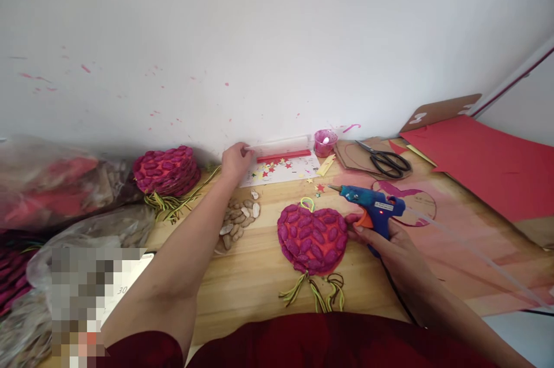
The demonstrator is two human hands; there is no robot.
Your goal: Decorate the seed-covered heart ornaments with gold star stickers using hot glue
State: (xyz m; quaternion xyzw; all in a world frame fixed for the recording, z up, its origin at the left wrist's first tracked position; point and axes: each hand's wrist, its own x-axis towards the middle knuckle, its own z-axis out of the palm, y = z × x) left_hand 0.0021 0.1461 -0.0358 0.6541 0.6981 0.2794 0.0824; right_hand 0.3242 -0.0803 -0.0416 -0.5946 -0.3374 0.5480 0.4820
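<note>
My right hand (392,241) is wrapped round a blue hot glue gun (373,205), its nozzle pointing left above a magenta heart (312,236) covered in painted shells, with a yellow loop on top and tassels below. My left hand (235,161) reaches to the far edge of the wooden table (255,276) and pinches the end of a clear glue stick (279,142) lying by the wall. A small pile of pale unpainted shells (237,221) lies beside my left forearm.
A stack of magenta hearts (167,169) sits at the back left, with plastic bags (56,183) left of it. Along the wall are a sheet of star stickers (281,169), a pink cup (324,142), black scissors (385,161), cardboard pieces and red paper (485,160).
</note>
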